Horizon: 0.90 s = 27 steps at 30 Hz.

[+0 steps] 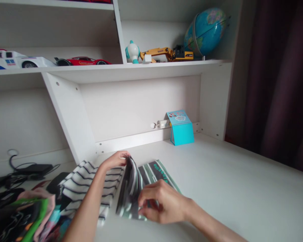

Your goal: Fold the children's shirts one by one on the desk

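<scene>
A grey, green and white striped shirt [147,169] with green lettering lies partly folded on the white desk. Its left part stands raised and is blurred by motion. At the top edge of that raised part, my left hand [120,158] is closed on the cloth. My right hand [161,201] is curled in a pinch at the shirt's near edge, thumb and forefinger against the fabric; the exact grip at the fingertips is partly hidden. Just left of the shirt, under my left forearm, is a white cloth with black stripes [77,181].
A pile of coloured clothes [37,208] sits at the lower left, with a black adapter and cables [39,169] behind it. A turquoise desk calendar [183,133] stands by a power socket strip [164,124]. Toy vehicles and a globe [209,28] occupy the shelf [141,69] above.
</scene>
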{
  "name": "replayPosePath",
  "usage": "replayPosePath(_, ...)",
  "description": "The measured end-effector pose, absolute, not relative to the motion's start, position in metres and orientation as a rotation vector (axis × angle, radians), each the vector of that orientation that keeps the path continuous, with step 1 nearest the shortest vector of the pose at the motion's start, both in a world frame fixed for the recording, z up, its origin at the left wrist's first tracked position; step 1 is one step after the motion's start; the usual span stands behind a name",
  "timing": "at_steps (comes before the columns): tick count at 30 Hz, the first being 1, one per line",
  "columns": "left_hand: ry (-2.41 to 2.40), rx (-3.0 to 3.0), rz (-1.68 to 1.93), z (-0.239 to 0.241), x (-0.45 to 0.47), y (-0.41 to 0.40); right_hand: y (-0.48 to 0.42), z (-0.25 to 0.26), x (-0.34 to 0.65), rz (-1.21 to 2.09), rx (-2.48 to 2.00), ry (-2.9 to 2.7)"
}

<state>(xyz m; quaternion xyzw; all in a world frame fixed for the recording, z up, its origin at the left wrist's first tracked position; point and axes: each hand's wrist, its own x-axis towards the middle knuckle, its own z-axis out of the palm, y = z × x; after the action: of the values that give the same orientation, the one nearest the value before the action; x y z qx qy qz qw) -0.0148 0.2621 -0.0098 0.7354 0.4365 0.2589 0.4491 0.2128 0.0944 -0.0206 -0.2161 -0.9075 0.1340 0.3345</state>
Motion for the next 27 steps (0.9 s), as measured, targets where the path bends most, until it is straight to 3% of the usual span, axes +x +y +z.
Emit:
replayPosePath(4,1.323,1.790,0.379,-0.014,-0.034,0.265,0.109,-0.026,0.218,0.334,-0.801,-2.351)
replayPosePath(9,1.513,1.727,0.347,-0.019,-0.031,0.273,0.145,-0.044,0.243,0.169,-1.240,-2.424)
replayPosePath(18,1.291,2.156,0.469,-0.025,-0.011,0.279,0.156,-0.051,0.271,0.237,-1.704,-2.451)
replayPosePath(23,1.300,2.301,0.200,-0.025,0.020,0.263,0.148,-0.039,0.279,0.123,-2.133,-2.219)
replayPosePath(27,1.196,2.420,0.001,-0.024,0.042,0.246,0.143,-0.033,0.282,0.180,-2.075,-2.239)
